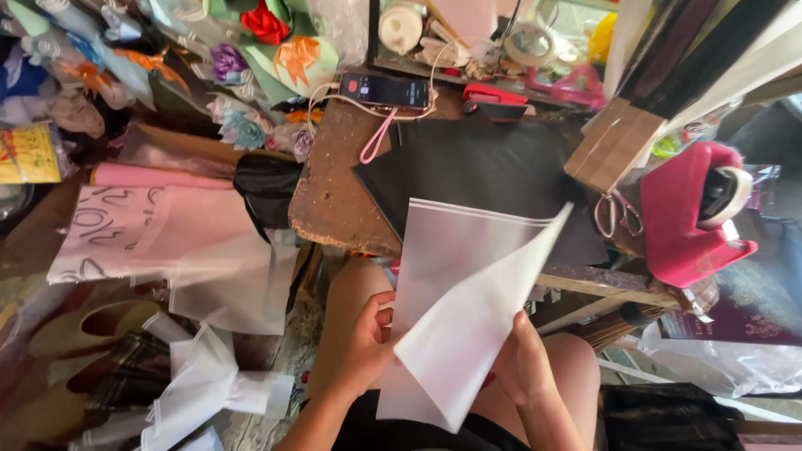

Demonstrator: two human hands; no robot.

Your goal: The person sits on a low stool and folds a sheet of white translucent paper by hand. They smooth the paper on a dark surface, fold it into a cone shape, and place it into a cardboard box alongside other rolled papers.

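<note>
I hold a translucent white wrapping sheet (468, 284) above my lap, folded so one corner points up to the right. My left hand (363, 338) grips its left edge with thumb and fingers. My right hand (525, 361) supports the lower right edge from beneath. The sheet's top edge overlaps a black sheet (476, 171) that lies flat on the worn wooden table (330, 196) in front of me.
A pink tape dispenser (689, 213) and scissors (616, 213) sit at the right. A phone (384, 89) with a pink cord and a red stapler (494, 96) lie at the back. Paper flowers (267, 25) and wrapped bouquets (167, 225) crowd the left.
</note>
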